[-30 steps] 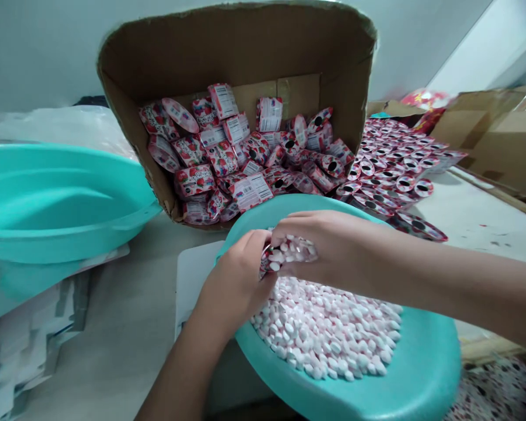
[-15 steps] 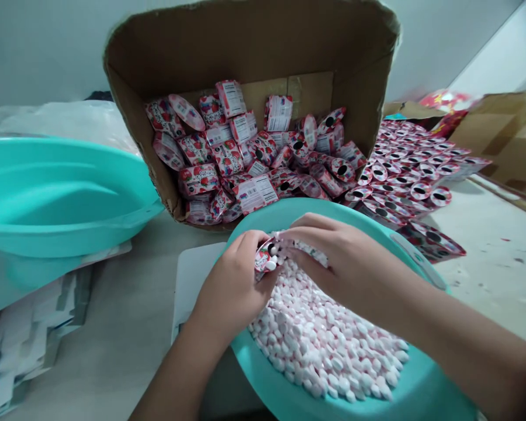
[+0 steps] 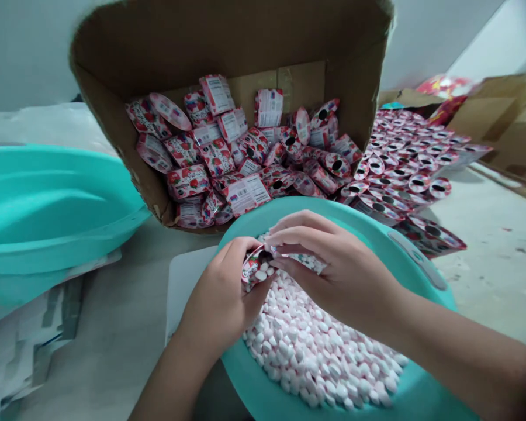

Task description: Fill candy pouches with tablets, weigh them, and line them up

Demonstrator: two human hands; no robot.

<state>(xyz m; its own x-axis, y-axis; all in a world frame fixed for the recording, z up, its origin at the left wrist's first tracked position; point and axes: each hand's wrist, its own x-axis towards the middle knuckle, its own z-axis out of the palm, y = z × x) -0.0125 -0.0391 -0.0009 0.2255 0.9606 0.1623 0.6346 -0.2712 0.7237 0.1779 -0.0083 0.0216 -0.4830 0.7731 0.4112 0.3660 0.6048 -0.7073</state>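
Note:
A small strawberry-printed packet [image 3: 251, 268] is gripped in my left hand [image 3: 221, 292], tilted over the basin with its dark opening toward the right. Several white candies [image 3: 263, 272] lie at that opening. My right hand [image 3: 333, 257] curves in from the other side, fingertips and thumb bunched at the packet's mouth around candies partly hidden by the fingers. Beneath both hands, a turquoise basin [image 3: 241, 374] holds a large heap of pale pink-white candies [image 3: 324, 345].
Behind the basin, a tipped cardboard box [image 3: 228, 35] contains many strawberry-printed packets [image 3: 219, 158]. More packets [image 3: 403, 152] stand in rows at right, near another carton [image 3: 508, 123]. A second turquoise basin [image 3: 61, 251] is at left, above stacked white pieces [image 3: 30, 345].
The view has shifted slightly, moving the box leftward. The packet has moved a little left and down with my left hand. My right fingertips remain at its opening, where more candies show.

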